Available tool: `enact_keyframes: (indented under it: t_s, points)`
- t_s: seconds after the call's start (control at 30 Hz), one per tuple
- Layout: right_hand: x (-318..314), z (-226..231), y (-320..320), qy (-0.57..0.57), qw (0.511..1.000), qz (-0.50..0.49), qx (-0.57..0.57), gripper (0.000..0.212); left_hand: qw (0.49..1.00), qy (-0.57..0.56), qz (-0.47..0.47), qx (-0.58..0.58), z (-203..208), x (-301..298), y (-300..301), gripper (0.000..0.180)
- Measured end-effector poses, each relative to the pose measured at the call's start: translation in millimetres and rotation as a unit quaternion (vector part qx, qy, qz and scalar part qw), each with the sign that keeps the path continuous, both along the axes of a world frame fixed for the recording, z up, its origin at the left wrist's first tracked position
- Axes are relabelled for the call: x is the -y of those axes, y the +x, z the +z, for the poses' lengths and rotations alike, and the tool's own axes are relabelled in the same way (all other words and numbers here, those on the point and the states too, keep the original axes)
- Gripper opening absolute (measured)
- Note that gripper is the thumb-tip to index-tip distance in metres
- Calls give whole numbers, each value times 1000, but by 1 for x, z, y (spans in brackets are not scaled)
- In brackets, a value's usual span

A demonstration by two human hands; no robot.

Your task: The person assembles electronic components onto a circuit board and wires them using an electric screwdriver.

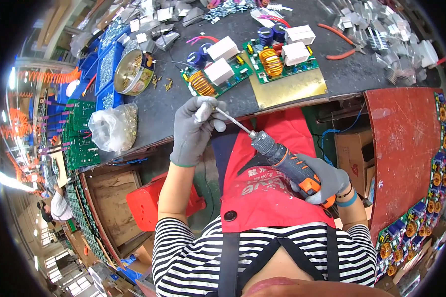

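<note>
My right hand (327, 178), in a grey glove, is wrapped round the grip of a black and orange power screwdriver (297, 170). Its long bit (233, 120) points up and left to my gloved left hand (195, 126). There the fingers pinch together at the bit's tip; whatever small piece they hold is hidden. Just beyond the left hand lies a green circuit board (226, 88) with white heat sinks, a copper coil and dark blue capacitors. A similar circuit board (281, 73) rests to its right, partly over a brass-coloured plate (290, 94).
Orange-handled pliers (339, 55) lie at the back right beside heaped metal heat sinks (376, 39). Blue bins (105, 69) of screws, a round tin (134, 74) and a plastic bag (113, 127) line the left. Finished-looking boards (411, 227) sit beyond a red panel (404, 148).
</note>
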State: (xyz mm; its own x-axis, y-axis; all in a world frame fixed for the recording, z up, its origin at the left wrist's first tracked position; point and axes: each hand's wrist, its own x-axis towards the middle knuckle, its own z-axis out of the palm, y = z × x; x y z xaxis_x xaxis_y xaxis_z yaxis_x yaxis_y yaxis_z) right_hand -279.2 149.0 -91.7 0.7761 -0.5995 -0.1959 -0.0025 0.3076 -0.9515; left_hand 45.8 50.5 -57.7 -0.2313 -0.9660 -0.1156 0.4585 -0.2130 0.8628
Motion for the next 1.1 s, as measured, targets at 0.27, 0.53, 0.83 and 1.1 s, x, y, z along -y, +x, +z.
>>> enact_keyframes:
  t_s: [0.27,0.53,0.83,1.1]
  points:
    - [-8,3,-13,3,1000,-14,-24,98,1000,22,-7,16,2,3,-18,20]
    - [-14,20,-20,-38,993,-33,-109,99,991,5,21,134,22,3,-39,20]
    - [-19,17,-17,-93,987,-109,-78,94,988,-64,36,139,27,16,-75,23]
    - [-53,8,-39,-38,903,-427,-18,95,796,-408,3,447,40,101,-230,37]
